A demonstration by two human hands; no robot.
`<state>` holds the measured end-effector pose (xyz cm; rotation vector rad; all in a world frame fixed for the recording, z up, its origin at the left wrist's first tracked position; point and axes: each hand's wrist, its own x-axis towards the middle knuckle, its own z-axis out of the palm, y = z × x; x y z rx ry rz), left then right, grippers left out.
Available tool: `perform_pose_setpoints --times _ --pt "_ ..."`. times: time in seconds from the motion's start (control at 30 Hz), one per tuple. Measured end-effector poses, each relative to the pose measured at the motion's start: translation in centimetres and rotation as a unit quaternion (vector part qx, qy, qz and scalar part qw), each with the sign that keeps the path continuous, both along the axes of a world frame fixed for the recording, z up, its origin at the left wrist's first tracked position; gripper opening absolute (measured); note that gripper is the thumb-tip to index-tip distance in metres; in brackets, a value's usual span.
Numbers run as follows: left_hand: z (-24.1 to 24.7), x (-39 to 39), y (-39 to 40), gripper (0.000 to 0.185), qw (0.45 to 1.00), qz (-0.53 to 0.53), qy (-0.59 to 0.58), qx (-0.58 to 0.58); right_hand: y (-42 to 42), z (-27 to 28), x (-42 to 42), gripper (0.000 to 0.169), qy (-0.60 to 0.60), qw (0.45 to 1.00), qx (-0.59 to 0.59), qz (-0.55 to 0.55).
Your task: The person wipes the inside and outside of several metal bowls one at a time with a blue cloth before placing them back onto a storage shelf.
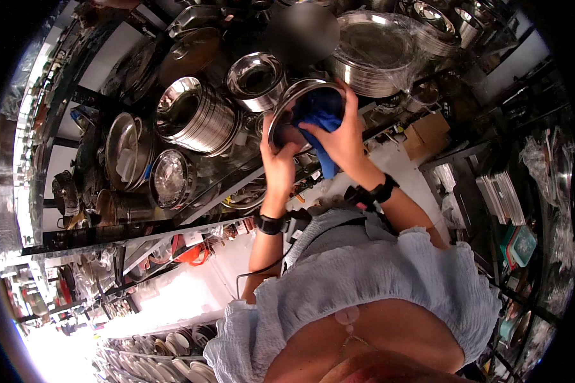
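Observation:
A shiny steel bowl [287,125] is held up in front of me, tilted with its inside towards me. My left hand [279,167] grips its left side, with the thumb inside and the fingers around the outer rim. Around the right rim, my right hand [343,139] has its fingers outside and its thumb pressing a blue cloth [322,116] against the inner wall. Part of the cloth hangs down below the bowl. Both wrists wear black straps.
On the shelf stand a tall stack of steel bowls [199,119], a smaller bowl stack [258,79] and plastic-wrapped steel plates [371,72]. The metal shelf edge [220,196] runs below the bowls. A cardboard box [426,136] sits to the right. Crowded racks surround me.

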<state>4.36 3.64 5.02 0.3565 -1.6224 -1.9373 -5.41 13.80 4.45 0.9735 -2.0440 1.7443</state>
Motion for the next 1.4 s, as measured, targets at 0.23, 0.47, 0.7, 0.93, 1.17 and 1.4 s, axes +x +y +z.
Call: perform_pose_setpoints --times 0.23,0.47,0.7,0.93,1.17,1.4 --pt "1.7 1.0 -2.4 0.063 0.979 -0.045 -0.107 -0.166 0.3 -0.3 -2.2 0.053 -0.032 0.998 0.063 0.006" --pt "-2.6 -1.0 -0.8 0.082 0.997 -0.025 -0.019 -0.068 -0.6 0.0 -0.2 0.062 -0.138 0.990 -0.030 -0.002" --pt "1.0 -0.1 -1.3 0.075 0.995 -0.036 -0.022 -0.088 1.5 0.9 -1.5 0.065 -0.039 0.983 0.181 -0.017" --pt "3.4 0.2 -2.3 0.080 0.961 -0.097 -0.088 -0.243 0.8 1.4 -3.6 0.049 0.056 0.995 0.082 -0.024" --pt "0.6 -1.4 0.6 0.082 0.984 -0.010 0.072 -0.165 -0.1 0.8 -0.9 0.057 -0.195 0.980 -0.033 0.018" --pt "2.7 0.2 -1.9 0.077 0.978 -0.130 -0.061 -0.148 1.5 1.5 -1.4 0.070 0.007 0.995 0.100 -0.026"
